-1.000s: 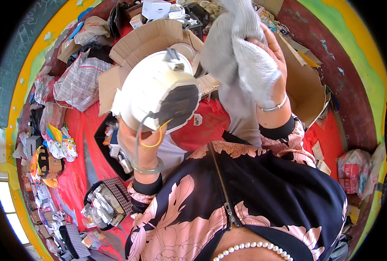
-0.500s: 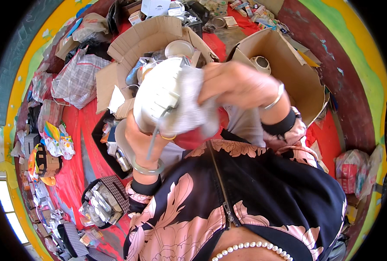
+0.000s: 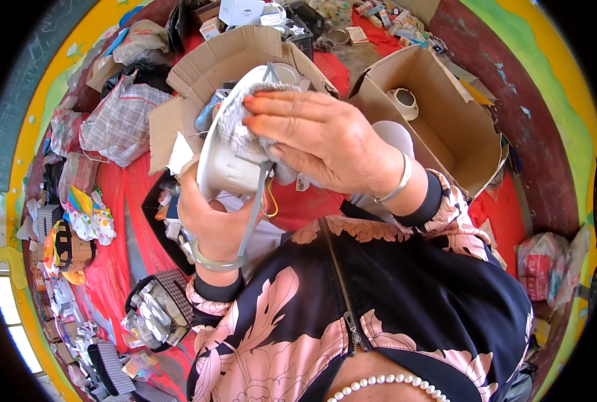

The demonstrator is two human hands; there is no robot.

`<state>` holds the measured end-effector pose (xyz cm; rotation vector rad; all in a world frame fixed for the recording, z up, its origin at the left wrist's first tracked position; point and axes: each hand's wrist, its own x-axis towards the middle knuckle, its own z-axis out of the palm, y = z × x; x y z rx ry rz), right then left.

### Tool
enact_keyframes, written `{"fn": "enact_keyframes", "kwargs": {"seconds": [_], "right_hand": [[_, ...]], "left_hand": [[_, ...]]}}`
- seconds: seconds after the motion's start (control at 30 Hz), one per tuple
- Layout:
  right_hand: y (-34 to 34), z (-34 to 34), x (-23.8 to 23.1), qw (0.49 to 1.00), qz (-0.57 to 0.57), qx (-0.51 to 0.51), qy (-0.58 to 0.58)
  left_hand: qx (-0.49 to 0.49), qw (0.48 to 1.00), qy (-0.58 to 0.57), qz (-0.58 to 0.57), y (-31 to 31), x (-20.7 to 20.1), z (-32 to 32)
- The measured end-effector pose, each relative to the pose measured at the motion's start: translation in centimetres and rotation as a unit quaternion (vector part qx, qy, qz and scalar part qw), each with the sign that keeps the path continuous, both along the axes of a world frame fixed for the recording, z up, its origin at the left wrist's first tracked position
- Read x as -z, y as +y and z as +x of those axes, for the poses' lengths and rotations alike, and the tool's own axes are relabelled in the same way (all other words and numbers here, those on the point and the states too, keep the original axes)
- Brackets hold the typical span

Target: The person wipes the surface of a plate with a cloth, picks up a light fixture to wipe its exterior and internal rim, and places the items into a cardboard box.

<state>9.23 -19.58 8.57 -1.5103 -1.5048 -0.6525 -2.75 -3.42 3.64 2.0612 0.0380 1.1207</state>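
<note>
My left hand (image 3: 208,221) is closed round the lower rim of a white round downlight (image 3: 228,175), which is tilted on its side. Grey metal spring clips stick out from the light, and a thin yellow wire hangs under it. Against the light's upper body, my right hand (image 3: 338,141) presses a grey rag (image 3: 240,127), fingers held together. Part of the rag is hidden under that hand. Another white round fitting (image 3: 403,104) lies inside the open cardboard box at right.
Ahead stands a cardboard box (image 3: 228,57) filled with mixed fittings; the other cardboard box (image 3: 466,124) is at right. At left are a dark bin (image 3: 152,208), a checked basket (image 3: 171,295) of small white parts and a plaid bag (image 3: 121,120). Red sheeting (image 3: 110,268) covers the floor.
The downlight has turned, showing more of its side and clips. My right hand with the rag has moved left and up onto it, and it is less blurred.
</note>
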Motion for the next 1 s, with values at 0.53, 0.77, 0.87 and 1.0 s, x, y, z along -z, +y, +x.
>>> {"fn": "enact_keyframes", "kwargs": {"seconds": [0.53, 0.77, 0.87, 1.0], "right_hand": [[-1.6, 0.7, -3.6, 0.995, 0.019, -0.047, -0.085], [-2.2, 0.8, -4.7, 0.97, -0.154, -0.17, -0.075], [-4.5, 2.4, -5.9, 0.97, -0.21, -0.107, -0.058], [-3.9, 2.4, -5.9, 0.996, -0.084, 0.024, -0.034]], "left_hand": [[-0.02, 0.992, 0.073, 0.099, -0.7, -3.3, -0.9], [-0.048, 0.98, 0.078, 0.174, -1.7, -5.3, -1.6], [-0.06, 0.987, 0.068, 0.133, -1.3, -4.3, -1.8], [-0.008, 0.998, 0.064, 0.014, -0.4, -3.4, -2.0]]}}
